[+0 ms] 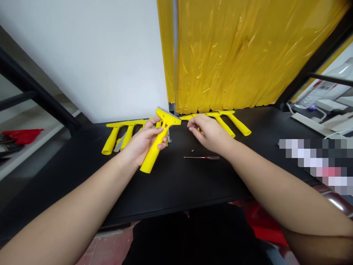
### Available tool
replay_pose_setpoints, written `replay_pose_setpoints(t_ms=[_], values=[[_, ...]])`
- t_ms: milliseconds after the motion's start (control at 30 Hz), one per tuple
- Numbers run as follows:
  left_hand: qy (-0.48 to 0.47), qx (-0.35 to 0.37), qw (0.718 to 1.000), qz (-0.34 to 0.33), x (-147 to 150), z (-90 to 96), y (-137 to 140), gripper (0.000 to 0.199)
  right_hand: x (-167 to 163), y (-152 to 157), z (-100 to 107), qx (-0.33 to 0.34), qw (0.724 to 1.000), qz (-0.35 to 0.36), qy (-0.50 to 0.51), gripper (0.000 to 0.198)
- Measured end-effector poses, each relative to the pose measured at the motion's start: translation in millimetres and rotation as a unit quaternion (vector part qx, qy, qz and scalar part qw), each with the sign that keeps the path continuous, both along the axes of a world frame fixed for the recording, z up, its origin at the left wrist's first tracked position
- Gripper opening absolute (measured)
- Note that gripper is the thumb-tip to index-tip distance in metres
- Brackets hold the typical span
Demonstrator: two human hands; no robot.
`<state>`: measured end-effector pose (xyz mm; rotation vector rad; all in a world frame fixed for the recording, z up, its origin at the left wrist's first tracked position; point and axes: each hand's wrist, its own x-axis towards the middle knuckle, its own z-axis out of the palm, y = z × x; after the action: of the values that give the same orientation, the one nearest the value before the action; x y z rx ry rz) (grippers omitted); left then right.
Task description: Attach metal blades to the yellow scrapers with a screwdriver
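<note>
The left hand [143, 141] has its fingers [154, 129] curled around the handle of a yellow scraper [158, 141], lifting it clear of the black worktop [176, 184] with its wide head tilted up and away, seemingly so the blade end faces the other hand. The right hand [209, 134] hovers just beside that head, palm down, fingers loosely bent toward it; whether they pinch anything small is hard to make out. A slim screwdriver [201, 157] lies on the worktop just under the right wrist, with a tiny screw-like speck [192, 150] near it. More yellow scrapers lie in two groups: a left row [118, 134] and a right row [231, 123], both partly hidden by the hands. Yellow plastic sheeting [242, 55] hangs behind. The far right is blurred out.
</note>
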<state>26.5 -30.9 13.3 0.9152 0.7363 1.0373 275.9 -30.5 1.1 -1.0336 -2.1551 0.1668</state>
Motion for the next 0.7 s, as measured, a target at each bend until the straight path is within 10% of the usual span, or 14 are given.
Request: replay_pose_setpoints(t_ms=[167,700], values=[[-0.013,-0.005,0.999,-0.052,3.1,-0.8,-6.1,0.050,1.0,-2.1,8.4,-0.011,0.984,0.043,0.170,0.004],[-0.036,0.017,0.993,-0.114,6.0,-3.2,-13.6,0.042,-0.3,8.8,-3.8,-0.112,0.964,0.098,0.221,0.011]])
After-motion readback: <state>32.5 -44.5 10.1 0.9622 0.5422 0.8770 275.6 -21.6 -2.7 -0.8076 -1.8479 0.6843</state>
